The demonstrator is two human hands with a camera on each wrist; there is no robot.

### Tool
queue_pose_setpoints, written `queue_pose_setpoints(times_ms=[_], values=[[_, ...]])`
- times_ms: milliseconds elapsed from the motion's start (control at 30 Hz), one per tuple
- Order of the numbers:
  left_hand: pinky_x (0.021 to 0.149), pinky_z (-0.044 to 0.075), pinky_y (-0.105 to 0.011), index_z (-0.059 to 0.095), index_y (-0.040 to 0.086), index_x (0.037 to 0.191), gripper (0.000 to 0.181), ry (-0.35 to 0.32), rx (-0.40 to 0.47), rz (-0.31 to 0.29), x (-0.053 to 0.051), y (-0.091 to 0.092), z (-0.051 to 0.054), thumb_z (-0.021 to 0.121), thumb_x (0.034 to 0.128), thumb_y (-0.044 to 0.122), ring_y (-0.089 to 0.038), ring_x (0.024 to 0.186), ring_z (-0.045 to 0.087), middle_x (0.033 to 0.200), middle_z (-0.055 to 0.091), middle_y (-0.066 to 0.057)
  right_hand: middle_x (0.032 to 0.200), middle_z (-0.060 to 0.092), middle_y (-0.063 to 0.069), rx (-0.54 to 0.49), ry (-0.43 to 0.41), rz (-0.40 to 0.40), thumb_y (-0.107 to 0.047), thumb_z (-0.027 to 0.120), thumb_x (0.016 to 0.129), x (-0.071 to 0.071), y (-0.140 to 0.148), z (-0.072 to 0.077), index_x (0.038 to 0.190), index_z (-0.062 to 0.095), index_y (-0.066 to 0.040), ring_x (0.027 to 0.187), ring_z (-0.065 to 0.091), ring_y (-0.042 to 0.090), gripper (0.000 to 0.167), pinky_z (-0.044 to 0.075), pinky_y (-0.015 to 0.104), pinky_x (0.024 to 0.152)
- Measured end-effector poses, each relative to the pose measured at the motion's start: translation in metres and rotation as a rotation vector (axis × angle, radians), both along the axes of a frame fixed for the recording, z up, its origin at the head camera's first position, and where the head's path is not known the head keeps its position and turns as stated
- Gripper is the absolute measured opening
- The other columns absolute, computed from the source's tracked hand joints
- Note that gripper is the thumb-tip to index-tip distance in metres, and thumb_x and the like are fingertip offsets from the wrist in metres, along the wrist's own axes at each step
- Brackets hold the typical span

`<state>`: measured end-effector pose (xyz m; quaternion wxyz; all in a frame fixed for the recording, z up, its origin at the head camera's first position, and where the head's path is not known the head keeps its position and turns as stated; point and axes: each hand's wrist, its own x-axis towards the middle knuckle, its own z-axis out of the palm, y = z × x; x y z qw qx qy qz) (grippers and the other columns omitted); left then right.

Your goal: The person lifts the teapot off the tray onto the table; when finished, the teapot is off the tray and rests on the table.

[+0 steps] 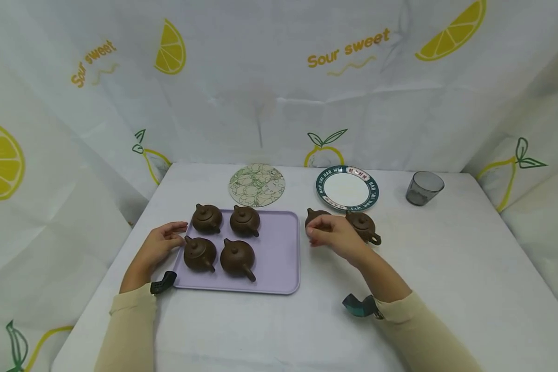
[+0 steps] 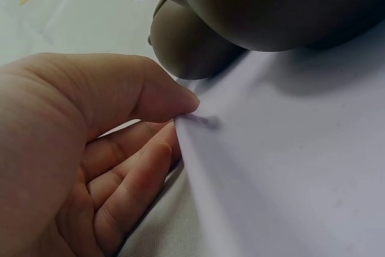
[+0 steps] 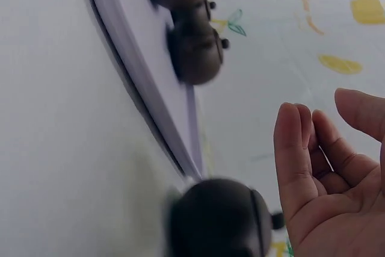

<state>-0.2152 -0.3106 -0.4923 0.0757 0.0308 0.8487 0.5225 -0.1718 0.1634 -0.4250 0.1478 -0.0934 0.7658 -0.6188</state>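
Observation:
My left hand (image 1: 158, 248) pinches the left rim of a lilac tray (image 1: 277, 253); in the left wrist view the thumb (image 2: 162, 91) lies over the edge, with the other fingers outside it. Several dark brown teapots stand on the tray, among them a front one (image 1: 237, 257) and a back one (image 1: 245, 221). Right of the tray are two more: one teapot (image 1: 314, 215) partly hidden behind my right hand (image 1: 337, 237), and another teapot (image 1: 361, 225) beside it. The right wrist view shows that hand's thumb apart from its bent fingers, holding nothing, above a teapot (image 3: 219, 218).
At the back of the white table (image 1: 446, 268) lie a round green-patterned mat (image 1: 257, 185) and a plate with a green lettered rim (image 1: 323, 192). A grey see-through cup (image 1: 423, 188) stands at the back right. A lemon-print curtain (image 1: 260, 77) hangs behind.

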Motion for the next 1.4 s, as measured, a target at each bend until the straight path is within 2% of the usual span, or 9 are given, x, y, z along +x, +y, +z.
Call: queue_pose_setpoints(times_ms=[133, 300, 467, 733, 1067, 1267, 1400], values=[[0.083, 0.039, -0.016, 0.054, -0.001, 0.136, 0.053, -0.004, -0.023, 0.01, 0.0, 0.0, -0.001, 0.064, 0.0833, 0.0, -0.008, 0.093, 0.058, 0.132, 0.057, -0.019, 0.103, 0.06, 0.028, -0.073, -0.027, 0.033, -0.009, 0.065, 0.092, -0.009, -0.027, -0.013, 0.108, 0.061, 0.01, 0.086, 0.064, 0.025, 0.025, 0.054, 0.037, 0.079], [0.083, 0.038, -0.016, 0.053, 0.001, 0.138, 0.056, -0.007, -0.044, 0.017, 0.0, -0.001, -0.001, 0.064, 0.0834, 0.001, -0.009, 0.092, 0.057, 0.132, 0.058, -0.017, 0.098, 0.064, 0.023, -0.063, -0.034, 0.025, -0.007, 0.065, 0.091, -0.015, -0.058, -0.024, 0.104, 0.063, 0.007, 0.083, 0.065, 0.022, 0.019, 0.054, 0.037, 0.078], [0.082, 0.039, -0.017, 0.054, 0.002, 0.138, 0.055, 0.012, -0.058, 0.016, -0.001, 0.001, 0.001, 0.062, 0.0835, 0.001, -0.01, 0.092, 0.057, 0.131, 0.058, -0.016, 0.099, 0.065, 0.015, -0.042, -0.027, 0.045, -0.007, 0.064, 0.092, -0.023, -0.081, -0.03, 0.111, 0.061, 0.009, 0.085, 0.066, 0.021, 0.025, 0.053, 0.035, 0.079], [0.079, 0.039, -0.017, 0.054, 0.0, 0.137, 0.055, 0.008, -0.064, 0.021, -0.001, 0.001, 0.001, 0.062, 0.0818, 0.0, -0.009, 0.089, 0.057, 0.129, 0.059, -0.017, 0.104, 0.064, 0.016, -0.098, -0.042, 0.077, -0.005, 0.064, 0.091, -0.035, -0.103, -0.044, 0.119, 0.056, 0.013, 0.088, 0.066, 0.018, 0.034, 0.052, 0.032, 0.08], [0.081, 0.039, -0.016, 0.054, -0.001, 0.136, 0.055, 0.014, -0.053, 0.009, 0.0, 0.002, 0.002, 0.065, 0.0828, 0.001, -0.01, 0.091, 0.058, 0.13, 0.058, -0.019, 0.095, 0.064, 0.015, -0.185, -0.126, 0.0, -0.005, 0.064, 0.092, -0.04, -0.123, -0.044, 0.106, 0.058, 0.01, 0.083, 0.068, 0.025, 0.02, 0.054, 0.036, 0.075], [0.081, 0.038, -0.016, 0.054, -0.002, 0.136, 0.055, 0.004, -0.035, 0.011, 0.001, 0.002, 0.002, 0.065, 0.0827, 0.0, -0.01, 0.09, 0.057, 0.13, 0.058, -0.02, 0.092, 0.065, 0.015, -0.155, -0.111, -0.026, -0.005, 0.065, 0.092, -0.039, -0.127, -0.046, 0.1, 0.062, 0.009, 0.077, 0.068, 0.024, 0.017, 0.055, 0.035, 0.073], [0.08, 0.038, -0.017, 0.054, -0.001, 0.136, 0.054, 0.006, -0.048, 0.017, 0.001, 0.001, 0.002, 0.064, 0.0825, -0.001, -0.012, 0.09, 0.057, 0.129, 0.059, -0.019, 0.09, 0.064, 0.013, -0.127, -0.094, -0.046, -0.011, 0.066, 0.092, -0.039, -0.131, -0.044, 0.096, 0.064, 0.006, 0.077, 0.068, 0.023, 0.018, 0.055, 0.034, 0.071]])
